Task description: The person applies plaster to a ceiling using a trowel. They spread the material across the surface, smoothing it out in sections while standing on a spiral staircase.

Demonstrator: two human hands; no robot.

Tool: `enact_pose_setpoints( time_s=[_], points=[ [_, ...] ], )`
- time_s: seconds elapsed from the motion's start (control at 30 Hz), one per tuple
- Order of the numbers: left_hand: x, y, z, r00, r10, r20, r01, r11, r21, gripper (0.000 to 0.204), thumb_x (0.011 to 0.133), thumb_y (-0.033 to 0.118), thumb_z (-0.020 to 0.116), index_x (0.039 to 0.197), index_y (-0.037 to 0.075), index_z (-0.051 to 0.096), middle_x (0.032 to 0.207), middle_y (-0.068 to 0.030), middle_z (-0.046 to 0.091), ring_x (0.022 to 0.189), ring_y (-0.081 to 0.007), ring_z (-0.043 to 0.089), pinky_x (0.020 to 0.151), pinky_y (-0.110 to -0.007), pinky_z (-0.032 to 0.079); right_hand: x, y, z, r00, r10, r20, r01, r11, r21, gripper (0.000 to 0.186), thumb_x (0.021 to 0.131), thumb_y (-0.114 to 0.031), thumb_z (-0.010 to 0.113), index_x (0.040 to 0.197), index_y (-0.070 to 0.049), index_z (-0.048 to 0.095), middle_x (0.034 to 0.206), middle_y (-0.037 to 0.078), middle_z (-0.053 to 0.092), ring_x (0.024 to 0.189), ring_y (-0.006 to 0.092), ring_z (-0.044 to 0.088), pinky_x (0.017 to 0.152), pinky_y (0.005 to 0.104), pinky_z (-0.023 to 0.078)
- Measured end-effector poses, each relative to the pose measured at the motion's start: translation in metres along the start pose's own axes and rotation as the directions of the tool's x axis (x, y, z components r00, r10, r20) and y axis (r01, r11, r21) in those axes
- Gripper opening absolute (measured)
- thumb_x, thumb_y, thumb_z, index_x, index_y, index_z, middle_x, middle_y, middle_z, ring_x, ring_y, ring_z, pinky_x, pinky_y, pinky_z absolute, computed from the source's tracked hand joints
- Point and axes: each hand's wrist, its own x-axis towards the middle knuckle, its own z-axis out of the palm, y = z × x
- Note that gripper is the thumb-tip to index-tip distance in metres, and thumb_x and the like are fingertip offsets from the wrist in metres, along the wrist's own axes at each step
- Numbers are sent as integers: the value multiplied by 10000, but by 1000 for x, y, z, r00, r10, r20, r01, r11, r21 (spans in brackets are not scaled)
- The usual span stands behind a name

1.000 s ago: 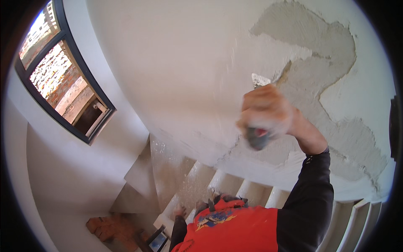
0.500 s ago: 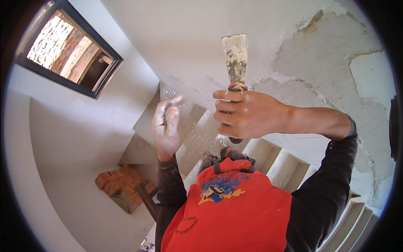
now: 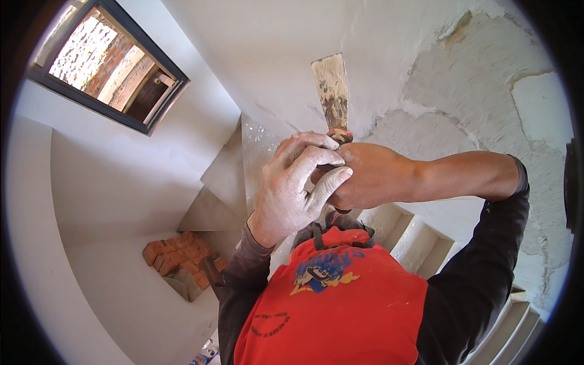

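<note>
My right hand (image 3: 380,173) is wrapped round the handle of a putty knife, its blade (image 3: 331,91) pointing away from me toward the wall and crusted with pale dried plaster. White dust coats my left hand (image 3: 289,179). Its bent fingers and thumb close over the front of my right hand, touching the fingers round the handle. Most of the handle is hidden behind both hands; a reddish collar (image 3: 339,135) shows at the base of the blade.
Bare grey plaster patches (image 3: 444,91) mark the wall ahead and to the right. Below me, stairs (image 3: 420,243) run down to the right. A stack of orange bricks (image 3: 182,258) lies at lower left, and a dark-framed window (image 3: 115,67) opens at upper left.
My left hand has moved right, from apart in the air onto my right hand, and its fingers have curled. The putty knife has tilted slightly, its blade tip shifting left.
</note>
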Motion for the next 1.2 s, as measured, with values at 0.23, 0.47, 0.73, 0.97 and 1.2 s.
enact_pose_setpoints(
  time_s=[0.23,0.47,0.73,0.97,1.2],
  points=[
    [0,8,5,1000,16,20,-19,984,178,262,832,121,661,1079,35,665,973,-118,644,917,-302,627,871,-408,481,-6,3,0,991,24,-135,-4,989,147,90,722,-173,604,692,-93,634,719,36,601,742,240,612,694,366,499],
    [9,7,-2,995,86,-41,-83,994,78,170,830,128,660,971,34,677,1022,-116,660,944,-291,626,931,-442,448,-20,14,-37,988,54,-145,-10,957,290,85,692,-136,647,723,-94,581,699,57,583,703,265,605,687,400,491],
    [-103,-77,27,794,-601,-89,589,798,-131,213,903,151,581,997,-23,659,903,-167,674,798,-241,651,737,-336,498,-80,97,-126,513,628,-585,-299,770,564,213,807,-200,711,744,-66,557,637,-8,531,566,99,514,516,256,418],
    [-343,-206,116,399,-906,143,827,423,369,359,848,332,614,1024,26,680,965,-236,663,940,-384,636,817,-445,496,-67,167,-190,241,423,-874,-41,904,426,279,923,-239,473,684,-113,403,559,-27,334,472,86,295,436,253,257],
    [-474,-210,122,85,-981,174,986,108,125,332,868,287,577,1009,0,667,901,-183,688,812,-289,684,685,-400,536,-39,201,-186,105,566,-817,-271,807,524,252,845,-115,616,636,-130,476,523,-56,440,417,53,397,379,239,321]
  ],
)
